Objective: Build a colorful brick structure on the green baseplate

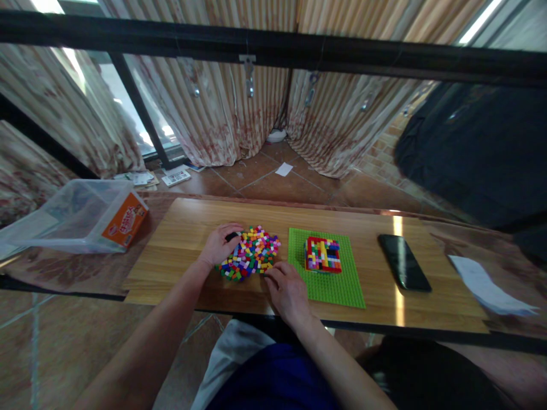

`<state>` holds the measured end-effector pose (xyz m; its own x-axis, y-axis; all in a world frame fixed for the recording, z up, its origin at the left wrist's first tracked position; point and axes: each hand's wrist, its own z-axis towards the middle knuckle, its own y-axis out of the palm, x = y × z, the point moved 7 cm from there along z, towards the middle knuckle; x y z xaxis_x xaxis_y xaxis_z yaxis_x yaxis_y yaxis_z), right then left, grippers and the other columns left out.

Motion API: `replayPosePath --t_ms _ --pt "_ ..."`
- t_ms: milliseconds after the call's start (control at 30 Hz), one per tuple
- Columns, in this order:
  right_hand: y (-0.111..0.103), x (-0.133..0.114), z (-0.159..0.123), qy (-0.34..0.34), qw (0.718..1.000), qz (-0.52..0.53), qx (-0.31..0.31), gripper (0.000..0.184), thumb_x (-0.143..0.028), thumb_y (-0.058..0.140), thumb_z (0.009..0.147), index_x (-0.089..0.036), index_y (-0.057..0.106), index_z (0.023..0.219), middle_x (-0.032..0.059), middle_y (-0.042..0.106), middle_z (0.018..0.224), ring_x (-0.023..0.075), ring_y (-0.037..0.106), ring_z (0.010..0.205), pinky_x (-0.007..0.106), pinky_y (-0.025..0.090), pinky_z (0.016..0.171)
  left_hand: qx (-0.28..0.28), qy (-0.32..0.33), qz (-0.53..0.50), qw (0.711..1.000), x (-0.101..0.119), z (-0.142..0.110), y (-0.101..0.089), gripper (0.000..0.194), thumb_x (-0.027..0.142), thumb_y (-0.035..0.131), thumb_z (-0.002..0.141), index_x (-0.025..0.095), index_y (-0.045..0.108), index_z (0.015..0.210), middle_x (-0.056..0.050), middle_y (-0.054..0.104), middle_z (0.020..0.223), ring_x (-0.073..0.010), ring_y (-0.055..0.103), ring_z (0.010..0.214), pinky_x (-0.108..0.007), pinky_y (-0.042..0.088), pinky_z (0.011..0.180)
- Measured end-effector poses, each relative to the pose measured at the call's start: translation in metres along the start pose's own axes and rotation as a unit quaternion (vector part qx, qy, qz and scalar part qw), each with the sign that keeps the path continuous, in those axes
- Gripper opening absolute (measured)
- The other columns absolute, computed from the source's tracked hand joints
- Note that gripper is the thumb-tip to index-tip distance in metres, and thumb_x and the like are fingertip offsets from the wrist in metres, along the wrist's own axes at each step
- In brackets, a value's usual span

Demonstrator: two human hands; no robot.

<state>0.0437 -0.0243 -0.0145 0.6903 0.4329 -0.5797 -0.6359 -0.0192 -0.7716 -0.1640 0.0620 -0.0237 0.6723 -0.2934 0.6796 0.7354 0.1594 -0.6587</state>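
A pile of small multicoloured toy bricks (256,250) lies on the wooden table. My left hand (220,245) rests at the pile's left edge, its thumb and fingers apart around a dark patch I cannot make out. At the pile's lower right edge, my right hand (288,290) has its fingers curled together at the tips; anything between them is too small to tell. To the right of the pile lies a green baseplate (335,293). On it stands a block built of bricks (323,254), with red along its edges and mixed colours inside.
A black phone (404,262) lies on the table (171,245) right of the baseplate. Beyond it is a white paper sheet (489,285). A clear plastic bin (89,216) with an orange label stands at the left. A black bar (273,42) crosses behind, before curtains.
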Motion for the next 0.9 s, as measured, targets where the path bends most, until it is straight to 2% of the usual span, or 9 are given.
replayPosePath --t_ms 200,667,900 --pt "0.006 -0.002 0.004 -0.015 0.999 -0.046 -0.015 0.01 -0.014 0.058 0.086 -0.021 0.066 0.087 0.0066 0.062 0.095 0.0205 0.055 0.092 0.032 0.047 0.08 -0.005 0.006 -0.002 1.0 -0.0014 -0.0004 0.0004 0.025 0.029 0.055 0.08 0.018 0.071 0.096 -0.009 0.069 0.109 -0.023 0.062 0.107 -0.043 0.047 0.1" --pt "0.0036 -0.0006 -0.0017 -0.035 0.999 -0.024 -0.006 0.011 -0.014 0.057 0.085 -0.019 0.065 0.09 0.008 0.061 0.099 0.0208 0.055 0.095 0.033 0.048 0.081 0.001 0.001 -0.004 1.0 -0.0004 -0.0011 -0.0001 0.025 0.031 0.057 0.08 0.019 0.071 0.096 -0.008 0.069 0.11 -0.0221 0.062 0.105 -0.04 0.048 0.099" --pt "0.0009 -0.0017 -0.0017 -0.036 0.999 -0.031 -0.009 0.012 -0.012 0.054 0.086 -0.02 0.063 0.084 0.0066 0.062 0.098 0.0201 0.055 0.093 0.033 0.047 0.081 -0.006 0.009 -0.005 1.0 -0.0012 -0.0005 -0.0002 0.027 0.034 0.056 0.08 0.019 0.071 0.097 -0.009 0.069 0.108 -0.0235 0.062 0.106 -0.043 0.047 0.099"
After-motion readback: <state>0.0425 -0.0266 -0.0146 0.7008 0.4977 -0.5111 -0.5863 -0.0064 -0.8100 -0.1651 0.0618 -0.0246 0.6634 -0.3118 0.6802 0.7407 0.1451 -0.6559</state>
